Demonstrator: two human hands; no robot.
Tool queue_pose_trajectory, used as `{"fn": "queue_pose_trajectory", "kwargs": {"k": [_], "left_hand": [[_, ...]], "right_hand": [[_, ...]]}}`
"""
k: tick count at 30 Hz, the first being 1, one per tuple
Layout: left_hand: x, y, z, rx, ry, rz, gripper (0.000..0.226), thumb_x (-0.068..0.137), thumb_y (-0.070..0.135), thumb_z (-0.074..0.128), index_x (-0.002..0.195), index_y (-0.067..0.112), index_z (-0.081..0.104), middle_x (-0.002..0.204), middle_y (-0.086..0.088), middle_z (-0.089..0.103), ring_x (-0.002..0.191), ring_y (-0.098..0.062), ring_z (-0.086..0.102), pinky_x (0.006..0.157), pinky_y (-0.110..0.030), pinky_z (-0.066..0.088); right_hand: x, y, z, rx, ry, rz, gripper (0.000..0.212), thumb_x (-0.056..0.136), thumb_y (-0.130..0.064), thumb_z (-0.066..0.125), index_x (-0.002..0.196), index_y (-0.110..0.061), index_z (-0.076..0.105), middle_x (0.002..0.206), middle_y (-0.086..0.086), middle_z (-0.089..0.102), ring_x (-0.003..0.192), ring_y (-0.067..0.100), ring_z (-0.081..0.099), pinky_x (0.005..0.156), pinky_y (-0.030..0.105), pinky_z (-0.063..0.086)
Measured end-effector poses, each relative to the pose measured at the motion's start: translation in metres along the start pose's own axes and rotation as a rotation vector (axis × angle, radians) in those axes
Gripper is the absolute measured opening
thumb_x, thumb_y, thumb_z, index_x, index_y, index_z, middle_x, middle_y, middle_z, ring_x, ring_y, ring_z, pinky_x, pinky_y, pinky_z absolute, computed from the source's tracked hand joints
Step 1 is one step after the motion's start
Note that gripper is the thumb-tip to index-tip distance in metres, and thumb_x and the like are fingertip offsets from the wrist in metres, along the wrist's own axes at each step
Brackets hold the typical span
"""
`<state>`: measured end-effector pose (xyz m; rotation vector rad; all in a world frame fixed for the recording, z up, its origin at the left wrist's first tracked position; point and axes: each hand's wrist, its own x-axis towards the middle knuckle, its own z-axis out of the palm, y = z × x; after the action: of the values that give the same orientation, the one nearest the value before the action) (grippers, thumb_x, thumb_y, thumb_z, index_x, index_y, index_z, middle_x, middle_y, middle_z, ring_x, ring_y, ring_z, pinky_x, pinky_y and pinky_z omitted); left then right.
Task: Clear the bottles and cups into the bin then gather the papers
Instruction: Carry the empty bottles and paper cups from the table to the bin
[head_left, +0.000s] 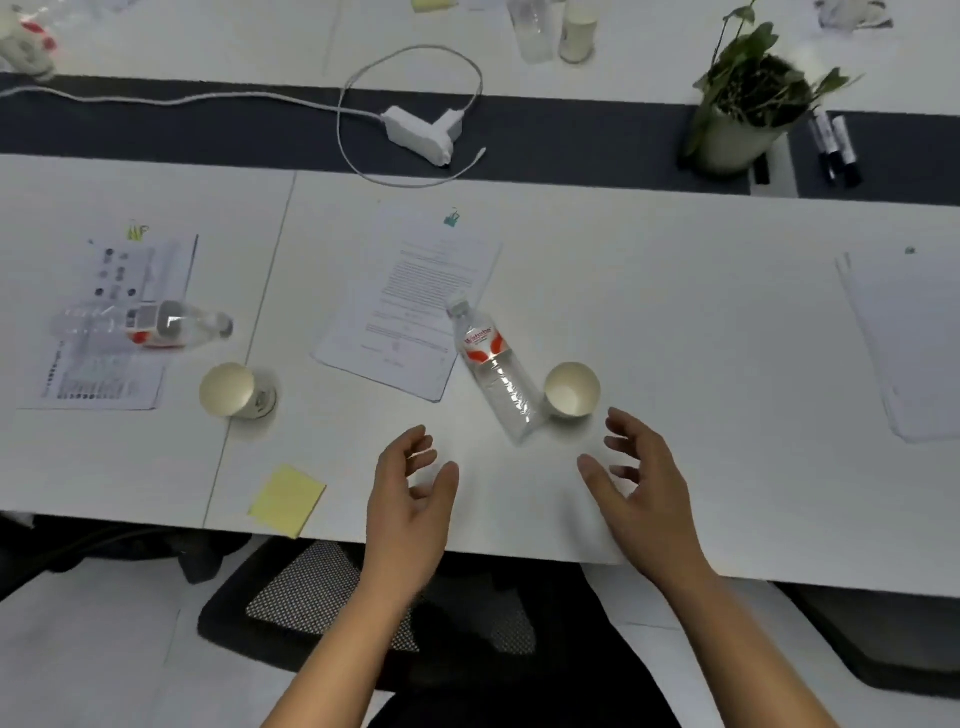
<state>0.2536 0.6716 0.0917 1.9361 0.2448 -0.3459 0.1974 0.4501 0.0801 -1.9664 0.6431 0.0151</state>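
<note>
A clear plastic bottle (493, 369) with a red label lies on its side in the middle of the white table, its cap end on a clipped printed paper (410, 296). A paper cup (572, 389) lies tipped beside the bottle's base. At the left, a second bottle (156, 325) lies on another printed paper (104, 332), with a second tipped paper cup (234, 392) below it. A blank paper stack (909, 338) lies at the right. My left hand (410, 493) and my right hand (644, 478) hover open just short of the middle bottle and cup, holding nothing.
A yellow sticky pad (288, 499) lies near the table's front edge. A white charger with cable (421, 132) and a potted plant (743, 104) with markers (836, 148) sit on the dark strip behind. More bottles (535, 28) stand at the far side. A mesh chair (311, 597) is below.
</note>
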Motion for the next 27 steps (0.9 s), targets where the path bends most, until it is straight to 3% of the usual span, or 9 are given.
{"fn": "queue_pose_trajectory", "kwargs": {"k": [3,5,7,11,15,17,20,24,27], "left_hand": [[0.040,-0.003,0.040,-0.054,-0.029,-0.194,0.039,0.095,0.021,0.061,0.130,0.027,0.045,0.128,0.005,0.054,0.112,-0.006,0.057,0.089,-0.016,0.049],[0.067,-0.006,0.064,-0.081,-0.045,-0.299,0.047,0.096,0.028,0.060,0.138,0.024,0.041,0.127,0.004,0.052,0.113,-0.008,0.055,0.100,-0.033,0.049],[0.091,-0.007,0.085,-0.059,-0.060,-0.365,0.055,0.096,0.037,0.059,0.143,0.021,0.037,0.130,0.003,0.048,0.116,-0.010,0.052,0.104,-0.036,0.045],[0.135,-0.008,0.118,-0.017,-0.027,-0.333,0.041,0.083,0.053,0.066,0.108,0.021,0.057,0.105,0.002,0.065,0.098,-0.013,0.065,0.088,-0.032,0.052],[0.158,-0.023,0.136,0.115,0.051,-0.272,0.073,0.060,0.067,0.072,0.116,0.023,0.058,0.108,0.003,0.068,0.098,-0.018,0.068,0.085,-0.043,0.058],[0.157,-0.016,0.138,0.090,0.071,-0.281,0.069,0.062,0.057,0.073,0.117,0.021,0.055,0.109,0.004,0.067,0.097,-0.016,0.067,0.087,-0.044,0.057],[0.143,0.001,0.134,-0.001,0.091,-0.245,0.054,0.071,0.042,0.075,0.117,0.029,0.048,0.111,0.011,0.063,0.102,-0.012,0.064,0.094,-0.043,0.053],[0.114,0.031,0.102,-0.024,0.107,-0.043,0.058,0.085,0.035,0.072,0.135,0.031,0.044,0.124,0.004,0.050,0.104,0.001,0.055,0.085,-0.016,0.047],[0.082,0.057,0.065,-0.026,0.141,0.108,0.064,0.090,0.033,0.069,0.144,0.025,0.036,0.127,-0.002,0.042,0.106,0.001,0.054,0.076,-0.001,0.041]], "right_hand": [[0.046,0.021,0.010,-0.079,-0.067,-0.040,0.076,0.084,-0.029,0.077,0.146,-0.034,0.035,0.140,-0.019,0.041,0.126,-0.002,0.046,0.101,0.030,0.047],[0.073,0.036,0.017,-0.141,-0.098,-0.086,0.091,0.080,-0.032,0.081,0.152,-0.026,0.025,0.151,-0.012,0.033,0.140,0.008,0.037,0.110,0.035,0.040],[0.093,0.048,0.026,-0.171,-0.128,-0.104,0.109,0.076,-0.037,0.083,0.157,-0.020,0.012,0.160,-0.006,0.020,0.148,0.015,0.025,0.117,0.040,0.032],[0.118,0.063,0.039,-0.126,-0.141,-0.063,0.128,0.068,-0.042,0.089,0.157,-0.024,-0.002,0.164,-0.006,0.013,0.150,0.015,0.022,0.117,0.044,0.033],[0.127,0.067,0.034,-0.080,-0.092,0.077,0.102,0.069,-0.033,0.089,0.151,-0.028,0.028,0.133,-0.019,0.050,0.123,0.004,0.049,0.096,0.022,0.039],[0.129,0.069,0.031,-0.100,-0.076,0.059,0.083,0.069,-0.033,0.089,0.139,-0.029,0.045,0.131,-0.018,0.056,0.120,0.006,0.054,0.095,0.017,0.038],[0.129,0.056,0.017,-0.076,-0.022,0.069,0.075,0.069,-0.035,0.088,0.132,-0.032,0.048,0.122,-0.024,0.054,0.111,0.000,0.053,0.092,0.018,0.039],[0.121,0.015,-0.005,0.015,0.082,0.060,0.074,0.070,-0.040,0.086,0.129,-0.035,0.042,0.109,-0.028,0.053,0.097,0.000,0.055,0.085,0.023,0.045],[0.100,-0.023,-0.019,0.109,0.180,0.017,0.071,0.071,-0.039,0.086,0.123,-0.040,0.038,0.104,-0.029,0.054,0.094,-0.011,0.056,0.075,0.014,0.044]]}}
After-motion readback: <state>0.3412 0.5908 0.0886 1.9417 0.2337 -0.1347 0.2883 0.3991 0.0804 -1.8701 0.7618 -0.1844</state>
